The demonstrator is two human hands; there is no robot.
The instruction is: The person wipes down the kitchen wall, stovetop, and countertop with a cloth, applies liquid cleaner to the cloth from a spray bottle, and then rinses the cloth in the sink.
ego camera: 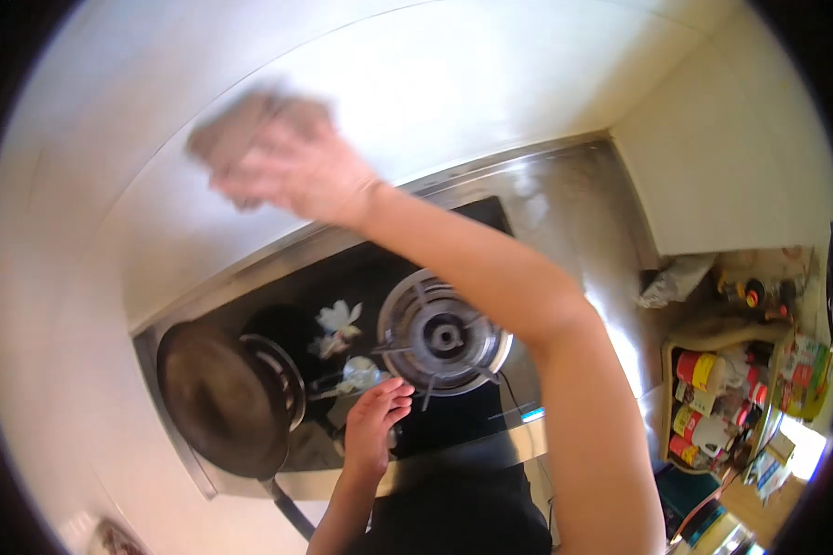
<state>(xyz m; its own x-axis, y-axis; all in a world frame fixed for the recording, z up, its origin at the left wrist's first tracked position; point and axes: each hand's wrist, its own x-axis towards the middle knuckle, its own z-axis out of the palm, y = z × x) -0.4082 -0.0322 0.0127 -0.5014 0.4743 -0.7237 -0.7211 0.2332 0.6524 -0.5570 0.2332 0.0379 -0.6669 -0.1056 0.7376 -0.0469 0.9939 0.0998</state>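
My right hand (298,166) reaches up and across to the left, blurred, pressing a greyish-brown cloth (239,132) near the pale wall (416,90) behind the stove. Low over the front of the black glass gas cooktop (458,416), my left hand (382,413) is held with its fingers loosely curled, and nothing shows in it. Just left of the bare round burner (446,336), a flower pattern (340,319) shows on the glass. A dark frying pan (222,399) rests over the left burner, its handle towards the front.
Steel countertop (569,201) borders the cooktop at the back and right. On the right stands a basket (668,409) of bottles and jars (697,371), with a crumpled silvery bag (677,281) behind it. The pan's black handle (291,510) juts past the front edge.
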